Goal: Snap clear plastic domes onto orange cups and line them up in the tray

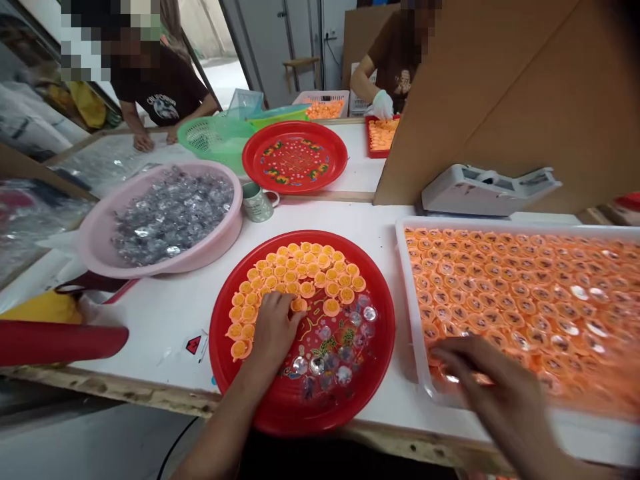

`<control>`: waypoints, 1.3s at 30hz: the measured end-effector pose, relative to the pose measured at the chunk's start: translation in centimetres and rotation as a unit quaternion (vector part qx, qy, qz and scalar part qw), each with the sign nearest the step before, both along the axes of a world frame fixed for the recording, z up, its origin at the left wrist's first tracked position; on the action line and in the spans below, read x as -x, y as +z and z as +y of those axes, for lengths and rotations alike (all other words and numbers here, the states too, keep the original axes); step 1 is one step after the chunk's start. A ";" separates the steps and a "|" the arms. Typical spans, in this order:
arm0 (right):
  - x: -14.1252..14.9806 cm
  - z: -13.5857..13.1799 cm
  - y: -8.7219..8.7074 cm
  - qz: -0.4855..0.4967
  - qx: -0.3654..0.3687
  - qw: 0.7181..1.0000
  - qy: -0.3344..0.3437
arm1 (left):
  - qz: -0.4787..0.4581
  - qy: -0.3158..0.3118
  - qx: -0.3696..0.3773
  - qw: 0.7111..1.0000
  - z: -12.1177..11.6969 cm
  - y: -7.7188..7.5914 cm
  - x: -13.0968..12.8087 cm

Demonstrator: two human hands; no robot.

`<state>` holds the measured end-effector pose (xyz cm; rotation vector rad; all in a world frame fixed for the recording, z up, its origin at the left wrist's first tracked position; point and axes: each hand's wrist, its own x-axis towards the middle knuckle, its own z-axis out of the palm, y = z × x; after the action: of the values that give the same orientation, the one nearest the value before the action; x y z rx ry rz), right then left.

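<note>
My left hand (pixel 273 330) rests on the red round tray (pixel 260 407) in front of me, fingers curled over the small orange caps (pixel 305 267) laid in rows on it. Several clear silvery domes (pixel 325 363) lie on the tray's near right part. My right hand (pixel 493 380) is blurred by motion and reaches with fingers stretched over the near left corner of the white tray (pixel 406 267), which is filled with orange caps (pixel 525 287) that have clear inserts.
A pink basin (pixel 100 220) of silvery domes stands at the left, a mug (pixel 257 201) behind the tray. Beyond lie a second red tray (pixel 295 157), a green basket (pixel 215 137), a cardboard divider (pixel 500 100) and a white device (pixel 487 189). Two people work at the far table.
</note>
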<state>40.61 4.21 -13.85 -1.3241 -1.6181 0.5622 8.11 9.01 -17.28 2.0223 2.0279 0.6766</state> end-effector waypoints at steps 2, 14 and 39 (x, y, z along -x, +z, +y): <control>3.8 0.2 -0.2 -0.073 0.022 0.993 0.092 | 0.003 -0.010 0.000 1.000 0.1 -0.3 0.0; 14.1 3.7 -4.2 -0.231 0.104 0.955 0.157 | -0.002 -0.083 0.002 0.997 -0.9 0.2 0.0; 13.5 2.4 -4.2 0.191 0.348 0.914 0.088 | -0.307 0.002 0.180 0.935 -3.5 -0.1 -0.7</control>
<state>27.12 6.66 -18.08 -1.4404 -1.2484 1.5149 8.82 5.51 -17.42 1.3741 1.6315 0.7509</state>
